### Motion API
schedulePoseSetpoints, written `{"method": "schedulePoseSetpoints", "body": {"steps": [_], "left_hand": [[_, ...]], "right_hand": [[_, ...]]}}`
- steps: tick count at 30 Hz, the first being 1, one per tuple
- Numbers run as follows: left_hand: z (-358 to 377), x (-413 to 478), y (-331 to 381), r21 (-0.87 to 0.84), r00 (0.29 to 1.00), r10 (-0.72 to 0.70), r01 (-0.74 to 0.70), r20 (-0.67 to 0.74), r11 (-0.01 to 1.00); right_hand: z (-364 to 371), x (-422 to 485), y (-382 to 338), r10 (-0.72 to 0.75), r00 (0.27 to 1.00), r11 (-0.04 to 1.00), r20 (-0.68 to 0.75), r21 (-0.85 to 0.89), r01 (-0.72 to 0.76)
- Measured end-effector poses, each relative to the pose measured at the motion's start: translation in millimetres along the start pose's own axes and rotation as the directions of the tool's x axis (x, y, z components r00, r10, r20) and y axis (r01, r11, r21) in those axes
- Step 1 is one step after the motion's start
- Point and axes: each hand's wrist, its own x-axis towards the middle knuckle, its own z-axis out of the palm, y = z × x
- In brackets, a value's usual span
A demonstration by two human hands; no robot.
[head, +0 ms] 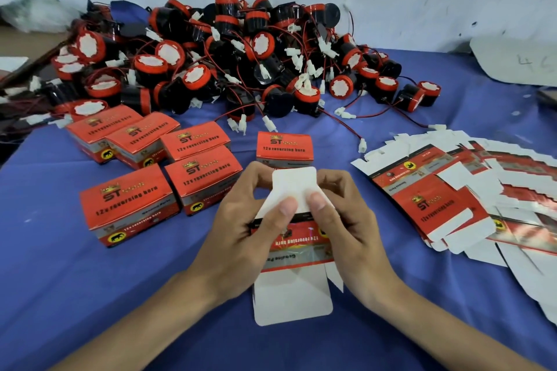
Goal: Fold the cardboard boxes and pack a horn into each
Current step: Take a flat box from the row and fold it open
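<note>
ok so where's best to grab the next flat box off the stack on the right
Probably by the near white flaps of the top flat box, pinched with the right hand coming from the near left. The stack fans away to the right, so that box lies uncovered, and its flaps jut past the printed panel, easy to lift.

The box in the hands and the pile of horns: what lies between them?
In the head view, one closed red box stands on the blue cloth just beyond the held box, with white wire connectors behind it.

Horn pile (229,63) behind folded boxes (168,166); flat blanks (446,199) right.
</note>
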Motion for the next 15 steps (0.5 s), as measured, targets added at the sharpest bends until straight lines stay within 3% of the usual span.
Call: {"method": "schedulePoseSetpoints", "body": {"steps": [3,6,7,11,15], "left_hand": [[2.6,-2.4,-2.4,0.118,0.992,0.058,-0.044,-0.114,0.992],[2.3,-1.9,0.5,0.005,0.981,0.025,-0.025,-0.194,1.000],[1.7,-1.6,0.7,-0.016,0.981,0.019,-0.022,-0.193,1.000],[-1.2,-0.7,-1.2,0.206,0.975,0.149,-0.114,-0.163,0.972],[-0.7,-1.1,-4.7,0.226,0.964,0.170,-0.122,-0.203,0.966]], "right_hand": [[-1.7,-0.3,-1.7,-0.049,0.998,0.999,0.037,0.021,0.048],[-1.4,-0.5,-3.0,-0.086,0.995,0.996,0.041,0.005,0.086],[-0.9,-0.7,-2.4,-0.074,0.997,0.997,0.038,0.022,0.074],[2.1,-0.7,1.1,-0.085,0.996,0.996,-0.010,0.038,0.086],[3.0,-1.1,2.8,-0.016,1.000,0.995,-0.021,0.100,0.018]]}}
